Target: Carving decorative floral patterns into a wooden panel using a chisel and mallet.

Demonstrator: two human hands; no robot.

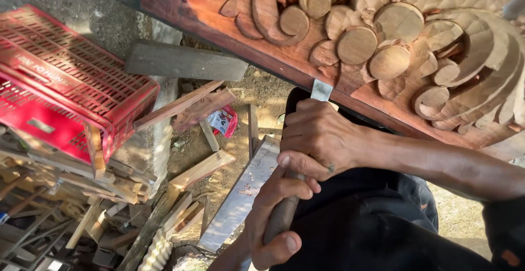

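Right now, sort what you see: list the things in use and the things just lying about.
In use: reddish carved wooden panel; flat steel chisel with dark wooden handle; right hand gripping it near the blade; left hand on the handle's end.

Lying about: red slatted plastic crate; pale wooden offcuts; grey plank.

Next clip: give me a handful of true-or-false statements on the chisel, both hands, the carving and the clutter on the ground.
1. Both hands grip one chisel. True: the right hand is near the blade, the left hand on the dark wooden handle.
2. The blade meets the lower edge of the carved wooden panel. True.
3. The panel is plain and flat. False: it bears carved scrolls and round discs.
4. The plastic crate is blue. False: it is red and rests on wood offcuts.
5. A mallet is in the left hand. False: it holds only the chisel's handle.
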